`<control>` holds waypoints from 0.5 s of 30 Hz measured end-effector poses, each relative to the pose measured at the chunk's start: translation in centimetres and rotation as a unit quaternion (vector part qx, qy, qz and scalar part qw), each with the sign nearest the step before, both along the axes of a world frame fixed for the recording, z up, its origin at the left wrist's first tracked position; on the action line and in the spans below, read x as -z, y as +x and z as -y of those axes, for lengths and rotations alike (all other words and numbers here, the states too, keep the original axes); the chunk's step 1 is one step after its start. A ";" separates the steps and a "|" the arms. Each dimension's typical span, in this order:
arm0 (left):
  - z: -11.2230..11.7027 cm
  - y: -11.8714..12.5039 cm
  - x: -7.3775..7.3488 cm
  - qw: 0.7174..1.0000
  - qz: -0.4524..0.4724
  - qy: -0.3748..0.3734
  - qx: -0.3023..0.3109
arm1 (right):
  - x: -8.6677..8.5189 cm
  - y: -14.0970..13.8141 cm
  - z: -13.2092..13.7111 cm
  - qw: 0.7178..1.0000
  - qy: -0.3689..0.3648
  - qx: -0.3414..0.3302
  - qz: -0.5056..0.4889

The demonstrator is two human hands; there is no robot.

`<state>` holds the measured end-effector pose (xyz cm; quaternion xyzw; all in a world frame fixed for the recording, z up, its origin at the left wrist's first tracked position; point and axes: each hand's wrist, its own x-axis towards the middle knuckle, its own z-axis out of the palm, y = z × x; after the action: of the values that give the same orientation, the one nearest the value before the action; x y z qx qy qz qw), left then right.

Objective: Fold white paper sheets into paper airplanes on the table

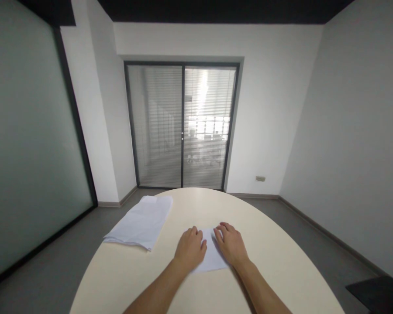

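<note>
A small white piece, flat like folded cloth or paper [212,253], lies on the table before me. Over its left side rests my left hand [191,247], palm down, fingers slightly bent and the thumb apart. My right hand [231,243] lies across its upper right side, fingers loosely spread and palm facing down. Both hands cover part of the piece's side edges, and neither visibly grips it. To the left, a larger white cloth [142,221], folded in layers, reaches the table's left edge.
The round cream table [275,270] has a curved edge. A dark flat object [380,290] shows at lower right. Beyond stand a glass door with blinds [157,131], a frosted glass panel [29,131] on the left and white walls [353,131].
</note>
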<state>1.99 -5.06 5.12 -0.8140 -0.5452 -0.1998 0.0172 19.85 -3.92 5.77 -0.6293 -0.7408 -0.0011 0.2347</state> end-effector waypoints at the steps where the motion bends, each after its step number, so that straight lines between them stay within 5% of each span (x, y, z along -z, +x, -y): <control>1: 0.0 0.0 0.1 1.000 0.007 0.002 0.003 | 0.0 -0.2 0.1 0.999 -0.001 -0.034 -0.012; 5: -0.6 -0.1 1.0 0.999 0.031 0.000 0.023 | 0.3 -0.9 0.3 0.986 -0.093 -0.141 -0.001; 15: -1.6 -0.6 2.2 0.999 -0.008 -0.035 -0.010 | 0.9 -0.8 0.1 0.986 -0.156 -0.038 0.042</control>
<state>1.44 -3.42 2.93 -0.8102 -0.5598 -0.1740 -0.0054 19.05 -4.04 4.91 -0.6289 -0.7646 0.0967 0.1023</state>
